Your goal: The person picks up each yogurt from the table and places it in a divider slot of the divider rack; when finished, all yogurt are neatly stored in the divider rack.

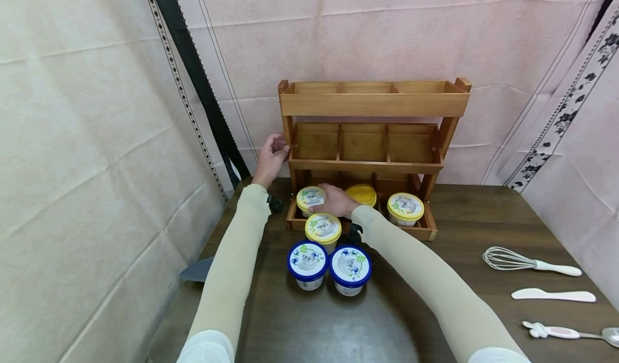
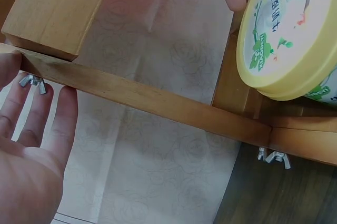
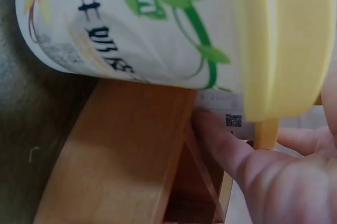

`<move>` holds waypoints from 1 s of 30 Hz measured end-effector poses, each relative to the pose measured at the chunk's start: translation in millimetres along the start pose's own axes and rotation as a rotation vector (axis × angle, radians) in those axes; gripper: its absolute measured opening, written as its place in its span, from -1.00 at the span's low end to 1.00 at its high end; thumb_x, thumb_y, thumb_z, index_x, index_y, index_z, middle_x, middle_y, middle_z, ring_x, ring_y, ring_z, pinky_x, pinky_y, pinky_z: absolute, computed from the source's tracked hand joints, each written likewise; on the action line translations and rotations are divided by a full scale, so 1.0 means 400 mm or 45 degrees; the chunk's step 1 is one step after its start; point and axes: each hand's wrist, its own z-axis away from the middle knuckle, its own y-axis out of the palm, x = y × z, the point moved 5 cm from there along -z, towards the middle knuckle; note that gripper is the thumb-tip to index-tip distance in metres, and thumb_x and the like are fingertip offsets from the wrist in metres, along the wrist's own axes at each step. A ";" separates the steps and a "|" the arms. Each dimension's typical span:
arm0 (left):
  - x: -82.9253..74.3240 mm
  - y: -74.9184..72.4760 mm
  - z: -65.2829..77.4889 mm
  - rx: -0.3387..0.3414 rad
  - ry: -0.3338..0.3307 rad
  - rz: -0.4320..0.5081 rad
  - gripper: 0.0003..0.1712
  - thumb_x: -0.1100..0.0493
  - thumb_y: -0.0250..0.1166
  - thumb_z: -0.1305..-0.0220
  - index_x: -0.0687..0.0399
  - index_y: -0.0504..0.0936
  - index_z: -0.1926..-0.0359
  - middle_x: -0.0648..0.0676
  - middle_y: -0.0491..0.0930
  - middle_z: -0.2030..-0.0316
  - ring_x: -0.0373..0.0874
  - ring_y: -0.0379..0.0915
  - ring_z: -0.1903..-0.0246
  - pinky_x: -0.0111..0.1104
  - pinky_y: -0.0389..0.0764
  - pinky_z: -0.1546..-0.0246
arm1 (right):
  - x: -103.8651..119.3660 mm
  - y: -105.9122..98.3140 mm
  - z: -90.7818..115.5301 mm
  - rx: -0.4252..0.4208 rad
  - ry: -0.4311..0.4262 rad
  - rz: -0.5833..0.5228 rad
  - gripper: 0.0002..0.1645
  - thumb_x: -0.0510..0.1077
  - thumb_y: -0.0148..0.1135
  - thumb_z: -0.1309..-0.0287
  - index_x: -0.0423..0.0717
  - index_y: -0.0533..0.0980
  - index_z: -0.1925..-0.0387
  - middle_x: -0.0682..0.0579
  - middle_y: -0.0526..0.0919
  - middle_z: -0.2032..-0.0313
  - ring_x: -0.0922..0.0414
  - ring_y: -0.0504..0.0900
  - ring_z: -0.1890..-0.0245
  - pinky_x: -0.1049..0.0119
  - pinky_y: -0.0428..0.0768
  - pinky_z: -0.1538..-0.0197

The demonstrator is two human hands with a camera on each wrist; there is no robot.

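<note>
My left hand [image 1: 272, 159] holds the left side post of a wooden rack [image 1: 374, 105]; in the left wrist view its thumb and fingers lie on opposite sides of the post, beside a wing nut [image 2: 32, 80]. My right hand [image 1: 337, 201] grips a yellow-lidded ice cream tub [image 1: 309, 196] at the left end of the bottom tier. Another yellow-lidded tub [image 1: 323, 227] stands just in front of the rack and hides much of the held one in the right wrist view. Further right in the bottom tier are a plain yellow-lidded tub [image 1: 362, 194] and a printed yellow-lidded tub [image 1: 405, 207].
Two blue-lidded tubs [image 1: 308, 261] stand side by side on the dark table [image 1: 338, 331] near me. At the right lie a whisk [image 1: 512, 259], a white knife [image 1: 553, 295] and a spoon [image 1: 566, 333]. A grey blade-like piece [image 1: 197, 270] shows beside my left forearm. Curtains surround the table.
</note>
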 end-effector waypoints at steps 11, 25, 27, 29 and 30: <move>0.001 0.000 0.001 0.006 0.000 -0.022 -0.58 0.20 0.25 -0.55 0.00 0.50 -0.36 0.11 0.54 -0.17 -0.01 0.51 -0.20 -0.10 0.61 -0.20 | 0.009 -0.018 0.021 -0.029 -0.030 -0.064 0.24 0.32 0.53 -0.14 -0.05 0.14 -0.65 -0.16 0.34 -0.55 -0.15 0.37 -0.52 -0.10 0.32 -0.57; 0.001 0.000 -0.001 0.011 -0.013 -0.020 -0.58 0.21 0.24 -0.55 -0.01 0.51 -0.35 0.10 0.54 -0.16 -0.02 0.50 -0.19 -0.14 0.61 -0.18 | 0.036 -0.069 0.133 -0.037 -0.201 -0.151 0.18 0.33 0.51 -0.18 0.02 0.17 -0.64 -0.07 0.25 -0.61 -0.13 0.23 -0.61 -0.14 0.36 -0.55; -0.001 0.001 0.000 0.009 -0.012 -0.006 -0.59 0.22 0.24 -0.55 0.01 0.51 -0.34 0.10 0.53 -0.15 -0.02 0.50 -0.19 -0.13 0.60 -0.18 | 0.037 -0.074 0.149 -0.028 -0.229 -0.169 0.16 0.32 0.51 -0.19 0.05 0.17 -0.64 -0.05 0.25 -0.61 -0.12 0.22 -0.62 -0.12 0.40 -0.53; -0.001 0.001 0.001 0.008 -0.014 -0.007 -0.59 0.22 0.23 -0.55 0.00 0.50 -0.34 0.09 0.53 -0.15 -0.02 0.50 -0.18 -0.13 0.60 -0.18 | 0.035 -0.076 0.164 -0.019 -0.255 -0.189 0.16 0.31 0.51 -0.19 0.06 0.17 -0.64 -0.04 0.24 -0.62 -0.13 0.22 -0.62 -0.11 0.44 -0.50; -0.001 0.002 0.001 0.008 -0.015 -0.009 -0.59 0.22 0.23 -0.55 -0.01 0.50 -0.34 0.08 0.53 -0.15 -0.03 0.50 -0.18 -0.13 0.61 -0.18 | 0.033 -0.077 0.171 -0.016 -0.263 -0.199 0.15 0.31 0.51 -0.20 0.07 0.17 -0.64 -0.04 0.24 -0.62 -0.13 0.22 -0.62 -0.11 0.45 -0.50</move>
